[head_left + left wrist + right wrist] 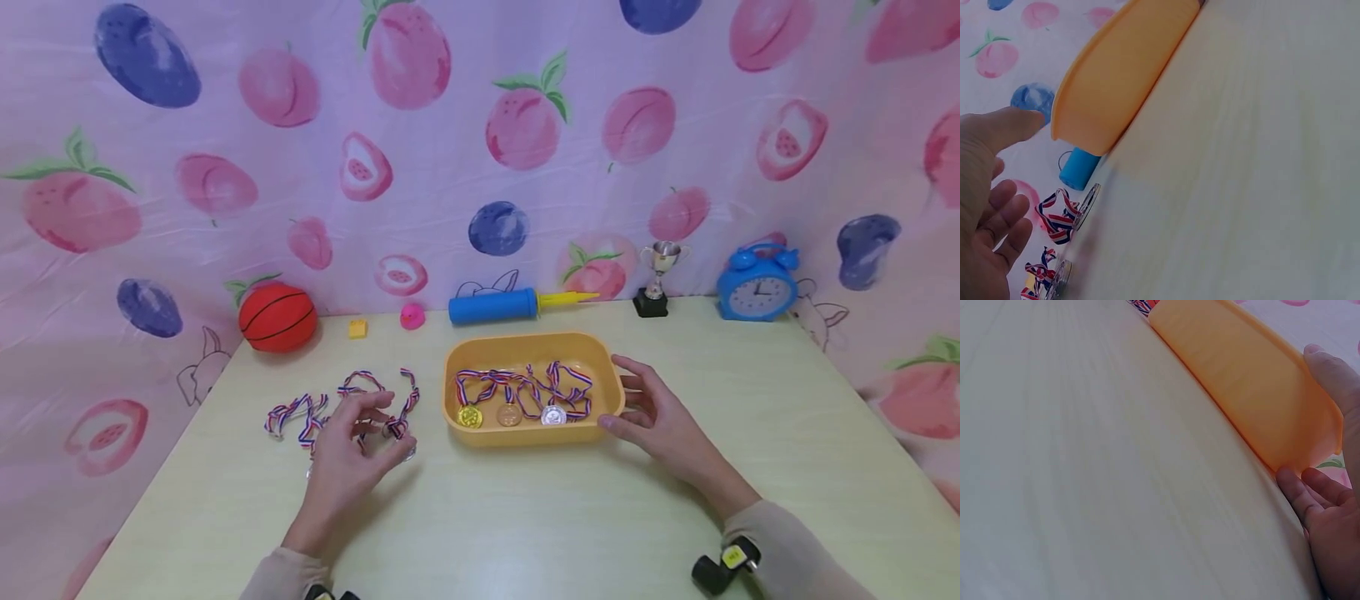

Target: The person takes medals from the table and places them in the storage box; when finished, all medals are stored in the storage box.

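Observation:
A yellow-orange tray [536, 437] stands mid-table. Inside it lie a gold medal [470, 417], a bronze medal [508, 415] and a silver medal [553, 415] with striped ribbons. My right hand [660, 421] touches the tray's right end from outside, fingers fairly straight; the thumb rests near the rim in the right wrist view. My left hand [348, 450] hovers left of the tray, thumb apart from the fingers, holding nothing. Behind and beneath it are several more ribboned medals, partly hidden; in the left wrist view a medal [1087, 206] with its ribbon [1057, 219] shows beyond the fingers.
Along the back stand a basketball [278, 317], yellow block [357, 328], pink duck [412, 316], blue hand pump [493, 306], small trophy [654, 283] and blue alarm clock [757, 287]. A fruit-printed curtain [450, 167] hangs behind the table [540, 517].

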`<state>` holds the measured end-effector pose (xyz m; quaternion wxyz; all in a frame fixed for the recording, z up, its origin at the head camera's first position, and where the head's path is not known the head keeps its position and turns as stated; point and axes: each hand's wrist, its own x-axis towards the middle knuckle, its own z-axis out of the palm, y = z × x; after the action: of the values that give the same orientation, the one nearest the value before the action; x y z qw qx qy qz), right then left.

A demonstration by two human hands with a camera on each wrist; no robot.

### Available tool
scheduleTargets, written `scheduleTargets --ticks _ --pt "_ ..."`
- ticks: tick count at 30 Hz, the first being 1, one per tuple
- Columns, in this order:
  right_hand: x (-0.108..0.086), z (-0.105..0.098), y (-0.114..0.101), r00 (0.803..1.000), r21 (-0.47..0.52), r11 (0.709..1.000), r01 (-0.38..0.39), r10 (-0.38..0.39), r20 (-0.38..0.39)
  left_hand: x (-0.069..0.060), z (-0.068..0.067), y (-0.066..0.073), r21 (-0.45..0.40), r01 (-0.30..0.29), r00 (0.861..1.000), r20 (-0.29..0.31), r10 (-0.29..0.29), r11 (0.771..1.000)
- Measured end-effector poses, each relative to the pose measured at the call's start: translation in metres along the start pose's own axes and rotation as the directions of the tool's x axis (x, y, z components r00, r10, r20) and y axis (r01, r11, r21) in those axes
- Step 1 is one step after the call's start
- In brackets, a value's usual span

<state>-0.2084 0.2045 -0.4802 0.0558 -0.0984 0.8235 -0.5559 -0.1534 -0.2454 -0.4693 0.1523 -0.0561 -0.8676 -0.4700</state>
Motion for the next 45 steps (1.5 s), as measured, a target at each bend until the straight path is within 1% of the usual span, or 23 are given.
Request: scheduleTargets --ticks 4,7,10,17,24,27,31,33,40,45 --pt "0.0 0.0 0.0 1.0 -0.003 1.0 -0.003 0.003 0.0 0.0 0.0 -0.006 0.094 -0.038 0.999 0.015 0.037 0.995" --pt "0.0 0.0 -0.001 1.0 -0.002 1.0 -0.007 0.007 0.001 0.0 0.0 -0.01 0.14 -0.073 0.997 0.04 0.068 0.987" --pt "0.0 0.0 -0.001 1.0 -0.005 1.0 -0.008 0.008 0.0 0.0 0.0 -0.012 0.185 -0.097 0.994 0.063 0.087 0.978" --pt "0.0 0.0 0.0 1.0 -0.002 1.0 -0.012 0.012 -0.003 0.001 -0.002 -0.012 0.279 -0.094 0.992 0.112 0.065 0.956" --pt "0.0 0.0 0.001 1.0 -0.011 1.0 -0.011 0.011 -0.005 0.002 -0.002 -0.015 0.326 -0.131 0.984 0.157 0.083 0.936" --pt "0.0 0.0 0.001 1.0 -0.012 1.0 -0.014 0.014 -0.004 0.002 -0.002 -0.016 0.358 -0.14 0.982 0.168 0.083 0.923" --pt "0.0 0.0 0.0 1.0 -0.007 1.0 -0.016 0.016 -0.001 0.002 -0.001 -0.016 0.404 -0.133 0.982 0.177 0.065 0.905" --pt "0.0 0.0 0.0 1.0 -0.007 1.0 -0.016 0.016 0.0 0.002 -0.001 -0.016 0.417 -0.126 0.982 0.182 0.053 0.9" --pt "0.0 -0.001 -0.002 1.0 -0.002 1.0 -0.011 0.011 0.004 0.003 -0.003 -0.015 0.427 -0.108 0.974 0.227 0.009 0.898" --pt "0.0 -0.001 -0.002 1.0 -0.006 1.0 -0.012 0.012 0.002 0.004 -0.003 -0.014 0.42 -0.119 0.968 0.252 0.01 0.9"
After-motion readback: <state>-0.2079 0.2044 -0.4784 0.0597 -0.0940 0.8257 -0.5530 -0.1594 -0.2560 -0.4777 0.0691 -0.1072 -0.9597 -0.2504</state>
